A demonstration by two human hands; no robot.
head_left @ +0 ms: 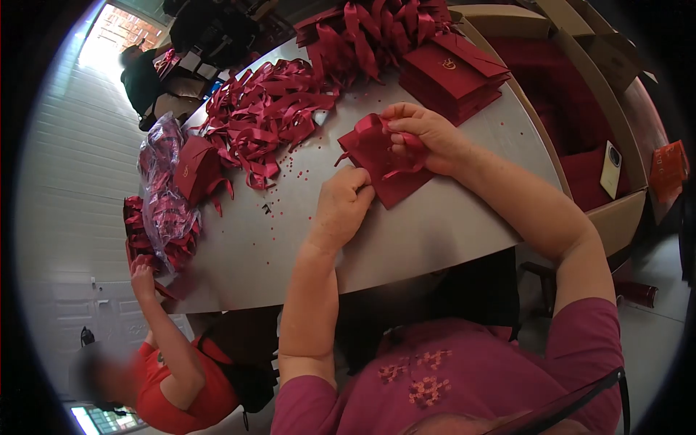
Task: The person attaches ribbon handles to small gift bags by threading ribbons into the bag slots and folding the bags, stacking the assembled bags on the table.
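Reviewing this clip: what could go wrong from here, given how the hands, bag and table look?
The ribbon gathered in the right hand could twist or crease, since it hangs in loose loops over the red bag. Small red scraps lie scattered nearby and might cling to it. The phone at the open box could get knocked or buried among the red contents.

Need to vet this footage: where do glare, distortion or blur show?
Head view: bright opening at upper left blown out; wall bent by wide-lens distortion, image corners black; co-worker's head blurred; left hand and right hand fairly sharp.
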